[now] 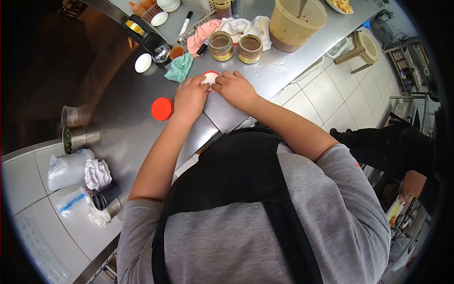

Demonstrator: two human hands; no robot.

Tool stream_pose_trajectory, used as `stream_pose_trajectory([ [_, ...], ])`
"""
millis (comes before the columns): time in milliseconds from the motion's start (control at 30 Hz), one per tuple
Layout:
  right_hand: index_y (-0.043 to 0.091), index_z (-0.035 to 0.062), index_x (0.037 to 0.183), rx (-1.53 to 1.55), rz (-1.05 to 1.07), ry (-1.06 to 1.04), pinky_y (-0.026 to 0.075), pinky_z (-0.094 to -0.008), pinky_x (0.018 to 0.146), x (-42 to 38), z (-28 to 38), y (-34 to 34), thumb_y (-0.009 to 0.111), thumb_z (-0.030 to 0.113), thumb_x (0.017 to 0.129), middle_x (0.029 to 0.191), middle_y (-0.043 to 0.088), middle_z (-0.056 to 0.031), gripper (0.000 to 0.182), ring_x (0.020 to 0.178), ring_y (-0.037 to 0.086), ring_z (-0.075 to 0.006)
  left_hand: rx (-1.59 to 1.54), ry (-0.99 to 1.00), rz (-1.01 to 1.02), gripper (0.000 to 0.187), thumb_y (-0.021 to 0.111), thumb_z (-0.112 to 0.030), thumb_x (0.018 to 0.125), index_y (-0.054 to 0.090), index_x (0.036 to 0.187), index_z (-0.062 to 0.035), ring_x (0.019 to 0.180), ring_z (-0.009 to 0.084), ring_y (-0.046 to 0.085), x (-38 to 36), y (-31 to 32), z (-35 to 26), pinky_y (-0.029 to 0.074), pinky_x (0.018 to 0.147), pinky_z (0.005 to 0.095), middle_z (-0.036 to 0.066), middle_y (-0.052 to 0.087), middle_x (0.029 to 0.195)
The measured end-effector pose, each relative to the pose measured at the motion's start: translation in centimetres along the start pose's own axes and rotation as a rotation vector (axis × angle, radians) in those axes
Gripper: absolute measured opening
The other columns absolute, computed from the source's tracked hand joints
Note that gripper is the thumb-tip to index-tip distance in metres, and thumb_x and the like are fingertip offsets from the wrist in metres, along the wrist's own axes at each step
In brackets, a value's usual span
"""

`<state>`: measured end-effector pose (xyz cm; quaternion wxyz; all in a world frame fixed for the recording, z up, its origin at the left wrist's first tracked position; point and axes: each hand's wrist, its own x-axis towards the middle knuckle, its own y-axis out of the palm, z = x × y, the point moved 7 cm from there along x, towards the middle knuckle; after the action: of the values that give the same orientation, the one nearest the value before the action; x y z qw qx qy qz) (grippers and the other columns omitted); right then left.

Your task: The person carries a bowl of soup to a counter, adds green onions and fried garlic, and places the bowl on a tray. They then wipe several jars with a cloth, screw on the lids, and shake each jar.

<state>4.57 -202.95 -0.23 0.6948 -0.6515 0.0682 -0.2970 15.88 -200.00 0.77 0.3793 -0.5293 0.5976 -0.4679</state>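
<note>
We've got both forearms angled forward and inward; left hand (pixel 190 97) and right hand (pixel 235 90) are curled, backs up, fingers clamped on opposite sides of a round lid (pixel 210 79), white face, red rim, near the tabletop's near edge; tabletop (pixel 127 116) is smooth steel, wet streaks at right; round red cap (pixel 162 109) sits just left of our left hand; crumpled green cloth (pixel 179 67) on the far side; two squat smeared jars (pixel 221 46) beyond the lid; translucent plastic tub (pixel 295 31), brown residue inside, far right of them.
</note>
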Motion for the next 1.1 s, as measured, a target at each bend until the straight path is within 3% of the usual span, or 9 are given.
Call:
stream_pose_trajectory([
  [300,0.071,0.0108,0.098,0.083,0.102,0.015,0.051,-0.0375,0.085,0.4,-1.3,-0.1,0.058,0.014,0.086,0.101,0.064,-0.0026,0.018,0.102,0.06,-0.0205,0.198,0.032,0.024,0.027,0.067,-0.021,0.087,0.071,0.113,-0.0156,0.106,0.0169,0.06,0.3,-0.6,-0.6,0.039,0.088,0.0389,-0.002,0.066,0.114],
  [367,0.07,0.0086,0.098,0.218,-0.135,0.032,0.052,-0.0387,0.082,-0.4,-2.9,-2.3,0.058,0.009,0.085,0.103,0.063,-0.0071,0.017,0.099,0.062,-0.0256,0.211,0.009,0.053,0.026,0.067,-0.022,0.087,0.071,0.112,-0.0154,0.105,0.0171,0.06,1.0,-1.0,-0.8,0.039,0.088,0.0392,-0.001,0.067,0.113],
  [500,0.065,0.0023,0.104,0.467,-0.327,0.537,0.053,-0.0422,0.081,-5.9,-11.7,-5.5,0.057,-0.005,0.077,0.102,0.062,-0.0152,0.029,0.091,0.063,-0.0356,0.196,-0.129,0.074,0.024,0.071,-0.025,0.084,0.071,0.105,-0.0126,0.109,0.0199,0.058,1.6,-0.8,0.1,0.041,0.089,0.0405,0.001,0.063,0.122],
  [567,0.064,0.0015,0.109,0.349,-0.309,0.585,0.053,-0.0422,0.085,-6.5,-14.7,-6.6,0.055,-0.008,0.076,0.108,0.063,-0.0168,0.035,0.095,0.064,-0.0354,0.133,-0.161,0.053,0.026,0.073,-0.027,0.083,0.071,0.103,-0.0112,0.113,0.0221,0.057,1.5,-0.6,0.4,0.042,0.091,0.0415,0.003,0.06,0.127],
  [600,0.061,0.0048,0.123,0.224,-0.325,0.495,0.054,-0.0393,0.082,-6.3,-15.8,-6.1,0.052,-0.01,0.08,0.117,0.063,-0.014,0.047,0.095,0.065,-0.033,0.095,-0.178,-0.002,0.03,0.075,-0.028,0.082,0.07,0.105,-0.0097,0.117,0.0249,0.055,1.8,-0.9,0.5,0.042,0.094,0.043,0.007,0.056,0.131],
  [700,0.051,0.0102,0.137,0.058,-0.224,0.39,0.054,-0.0406,0.086,-4.0,-17.5,-4.3,0.048,-0.008,0.084,0.127,0.06,-0.0094,0.056,0.101,0.065,-0.0318,0.047,-0.219,-0.05,0.041,0.077,-0.031,0.08,0.066,0.111,-0.007,0.124,0.0296,0.051,2.7,-1.6,0.3,0.042,0.1,0.0456,0.013,0.051,0.137],
  [733,0.043,0.0189,0.145,-0.005,-0.103,0.452,0.055,-0.0404,0.087,-3.5,-17.6,-4.0,0.05,0.0,0.09,0.132,0.058,-0.0024,0.059,0.103,0.065,-0.0286,0.038,-0.239,-0.041,0.047,0.078,-0.033,0.079,0.063,0.115,-0.0058,0.127,0.0315,0.049,3.1,-1.7,0.4,0.041,0.103,0.0467,0.016,0.049,0.138],
  [833,0.051,0.0227,0.139,0.018,0.095,0.588,0.054,-0.0396,0.087,-2.5,-17.8,-3.9,0.05,0.008,0.092,0.13,0.059,-0.0011,0.049,0.106,0.064,-0.027,0.004,-0.274,-0.099,0.061,0.08,-0.034,0.077,0.056,0.126,-0.0074,0.124,0.0324,0.051,3.9,-1.4,1.0,0.043,0.101,0.0484,0.015,0.049,0.138],
  [1100,0.069,0.0134,0.107,0.006,0.109,0.506,0.055,-0.0405,0.081,-3.3,-21.0,-3.6,0.059,0.015,0.089,0.109,0.064,-0.0029,0.02,0.095,0.066,-0.0277,-0.082,-0.34,0.043,0.08,0.079,-0.036,0.077,0.044,0.14,-0.0026,0.126,0.0341,0.05,4.5,0.1,1.3,0.042,0.105,0.0418,0.018,0.051,0.137],
])
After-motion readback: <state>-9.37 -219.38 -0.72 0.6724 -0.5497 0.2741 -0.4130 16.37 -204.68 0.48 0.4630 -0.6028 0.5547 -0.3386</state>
